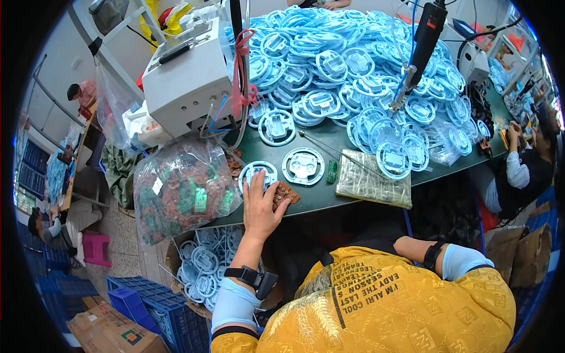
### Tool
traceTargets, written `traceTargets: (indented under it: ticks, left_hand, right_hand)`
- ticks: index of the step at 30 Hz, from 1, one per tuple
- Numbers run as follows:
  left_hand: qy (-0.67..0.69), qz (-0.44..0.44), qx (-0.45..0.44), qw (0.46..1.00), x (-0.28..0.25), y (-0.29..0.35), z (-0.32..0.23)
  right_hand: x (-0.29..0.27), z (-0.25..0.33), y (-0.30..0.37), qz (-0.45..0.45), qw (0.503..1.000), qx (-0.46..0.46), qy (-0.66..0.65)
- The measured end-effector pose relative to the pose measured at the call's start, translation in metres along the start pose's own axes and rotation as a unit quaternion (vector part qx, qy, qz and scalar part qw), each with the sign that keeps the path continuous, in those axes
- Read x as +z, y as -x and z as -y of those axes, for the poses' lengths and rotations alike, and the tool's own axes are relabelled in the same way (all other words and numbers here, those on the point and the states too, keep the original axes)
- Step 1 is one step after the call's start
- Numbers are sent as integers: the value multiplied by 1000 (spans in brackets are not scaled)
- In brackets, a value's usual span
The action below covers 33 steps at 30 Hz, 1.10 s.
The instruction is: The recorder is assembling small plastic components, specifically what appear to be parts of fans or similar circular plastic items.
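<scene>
My left hand (261,206) lies over the green tabletop with its fingers stretched out and apart. Its fingertips touch a round pale blue plastic part (272,169). Beside the thumb is a brown circuit board (287,196), partly under the hand. Just to the right lies a white round plastic part (303,166) with a raised middle. A small green circuit board (332,172) sits next to it. My right forearm reaches down below the table edge, and the body hides the right hand.
A large heap of pale blue round parts (329,65) covers the back. An electric screwdriver (426,41) hangs at right. A white machine (191,82), a plastic bag of circuit boards (182,194), a wrapped flat pack (374,182) and a box of blue parts (206,259) surround the workspace.
</scene>
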<state>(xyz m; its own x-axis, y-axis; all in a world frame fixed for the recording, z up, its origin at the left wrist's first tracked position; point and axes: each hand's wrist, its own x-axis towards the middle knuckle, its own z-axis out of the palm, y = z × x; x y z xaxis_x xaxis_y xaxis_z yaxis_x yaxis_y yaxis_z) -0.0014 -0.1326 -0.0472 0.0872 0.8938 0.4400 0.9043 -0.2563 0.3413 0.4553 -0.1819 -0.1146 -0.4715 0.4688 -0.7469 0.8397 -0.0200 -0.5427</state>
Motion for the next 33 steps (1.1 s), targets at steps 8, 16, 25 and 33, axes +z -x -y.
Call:
traceTargets:
  ticks: [8,16,25,33]
  left_hand:
    - [15,-6,5,1000,1,-1,0]
    - [15,-4,3,1000,1,0,2]
    - [15,-4,-2,1000,2,2,1]
    - [11,-3,0,1000,3,1,0]
  right_hand:
    - [2,-1,2,4,1000,6,-5]
    - [1,1,1,8,1000,5,-2]
    - [1,2,-5,25,1000,2,5]
    - [-1,-4,-2,19,1000,14,-11]
